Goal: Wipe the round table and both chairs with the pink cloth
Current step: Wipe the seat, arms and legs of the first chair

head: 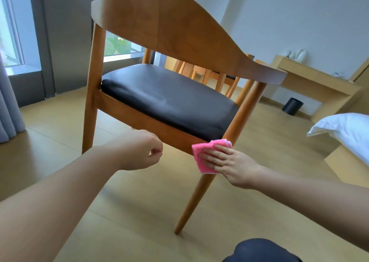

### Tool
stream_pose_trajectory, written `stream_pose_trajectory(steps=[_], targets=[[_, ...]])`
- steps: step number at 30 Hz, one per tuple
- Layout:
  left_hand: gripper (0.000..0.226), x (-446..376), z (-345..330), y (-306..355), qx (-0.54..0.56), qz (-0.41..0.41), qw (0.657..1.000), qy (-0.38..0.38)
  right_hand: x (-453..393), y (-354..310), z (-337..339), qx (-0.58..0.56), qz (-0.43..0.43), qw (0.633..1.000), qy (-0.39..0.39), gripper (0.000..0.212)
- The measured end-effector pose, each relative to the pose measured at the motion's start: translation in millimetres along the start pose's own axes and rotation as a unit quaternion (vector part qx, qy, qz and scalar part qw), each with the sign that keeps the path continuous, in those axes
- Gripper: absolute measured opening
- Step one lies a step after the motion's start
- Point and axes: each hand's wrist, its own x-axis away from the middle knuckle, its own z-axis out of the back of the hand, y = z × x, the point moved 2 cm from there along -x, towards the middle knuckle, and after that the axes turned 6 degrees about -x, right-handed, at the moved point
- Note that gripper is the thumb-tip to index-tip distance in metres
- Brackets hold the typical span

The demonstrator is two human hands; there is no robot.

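On chair leg (201,191), pink cloth (201,155) half-hidden

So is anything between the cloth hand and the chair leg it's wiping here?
Nothing visible. The right hand presses the pink cloth flat against the chair's near leg, just below the seat rail. The left hand hovers loosely curled to the side, apart from the cloth and leg.
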Motion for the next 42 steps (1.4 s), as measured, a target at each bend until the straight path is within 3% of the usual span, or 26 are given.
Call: stream_pose_trajectory(steps=[4,15,27,32,42], targets=[[0.012,1.9,2.5,-1.3,-0.003,0.002,1.0,-0.003,3.6,1.2,4.4,-0.014,0.01,0.999,0.029,0.056],[0.011,21.3,-2.2,-30.9,-0.016,0.048,0.999,-0.011,-34.8,-6.5,6.4,-0.054,-0.002,0.998,-0.016,0.056],[0.022,64.8,34.3,-85.4,-0.003,0.188,0.982,0.035,-175.7,-30.6,53.8,-0.054,-0.059,0.996,0.031,0.057],[0.016,87.8,41.3,-104.4,0.026,0.242,0.969,0.047,-241.6,-35.9,74.8,-0.061,-0.088,0.993,0.046,0.058],[0.02,119.2,46.7,-127.4,0.039,0.271,0.961,0.051,-352.9,-41.2,132.3,-0.053,-0.133,0.989,0.035,0.057]])
